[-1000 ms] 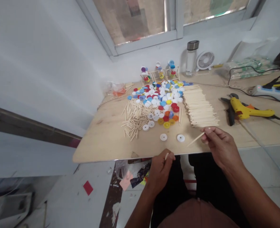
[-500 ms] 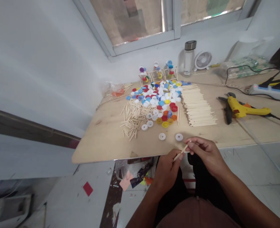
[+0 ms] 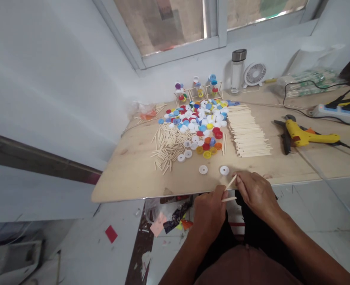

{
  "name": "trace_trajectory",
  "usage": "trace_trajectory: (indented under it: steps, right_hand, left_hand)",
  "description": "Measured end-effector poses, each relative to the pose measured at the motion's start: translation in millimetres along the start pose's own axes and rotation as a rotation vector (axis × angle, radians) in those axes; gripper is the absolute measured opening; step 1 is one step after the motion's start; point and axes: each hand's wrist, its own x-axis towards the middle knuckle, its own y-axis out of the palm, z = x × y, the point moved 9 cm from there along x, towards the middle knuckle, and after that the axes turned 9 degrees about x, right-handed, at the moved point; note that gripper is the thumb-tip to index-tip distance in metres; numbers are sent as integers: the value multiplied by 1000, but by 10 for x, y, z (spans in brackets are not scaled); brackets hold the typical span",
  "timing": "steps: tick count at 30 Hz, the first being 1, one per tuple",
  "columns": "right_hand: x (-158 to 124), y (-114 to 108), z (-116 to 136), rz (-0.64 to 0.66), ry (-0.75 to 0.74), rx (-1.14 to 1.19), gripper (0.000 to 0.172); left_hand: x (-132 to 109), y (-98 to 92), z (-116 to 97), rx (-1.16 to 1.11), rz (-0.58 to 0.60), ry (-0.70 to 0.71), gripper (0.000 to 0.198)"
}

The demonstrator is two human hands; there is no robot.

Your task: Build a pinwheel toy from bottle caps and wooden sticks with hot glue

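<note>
At the table's front edge my left hand (image 3: 211, 208) is closed around two short wooden sticks. One wooden stick (image 3: 231, 182) slants up to the right; the other stick (image 3: 229, 199) points nearly level to the right below it. My right hand (image 3: 257, 193) has its fingers pinched together at the upper end of the slanting stick. Just beyond the hands lie a white bottle cap (image 3: 224, 170) and a second white cap (image 3: 203, 169), each with a hole in its middle.
Loose short sticks (image 3: 170, 144), a heap of coloured caps (image 3: 197, 116) and stacked long sticks (image 3: 249, 132) cover the middle. A yellow glue gun (image 3: 308, 135) with a cord lies at right. Small stick-and-cap models (image 3: 197, 89), a glass bottle (image 3: 236, 73) and a fan (image 3: 254, 74) stand behind.
The sticks, earlier nearly in line between both hands, now spread apart in a V from my left hand. My right hand has turned and its fingers have closed more.
</note>
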Motion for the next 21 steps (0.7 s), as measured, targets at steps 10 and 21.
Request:
trace_trajectory:
  steps: [10,21]
  right_hand:
    - [56,135,-126,30,-16,-169,22]
    - [100,150,-567,12,258,132,29]
  left_hand:
    - [125,85,-14,105,54,15,16]
    - [295,152,72,123,17,178,18]
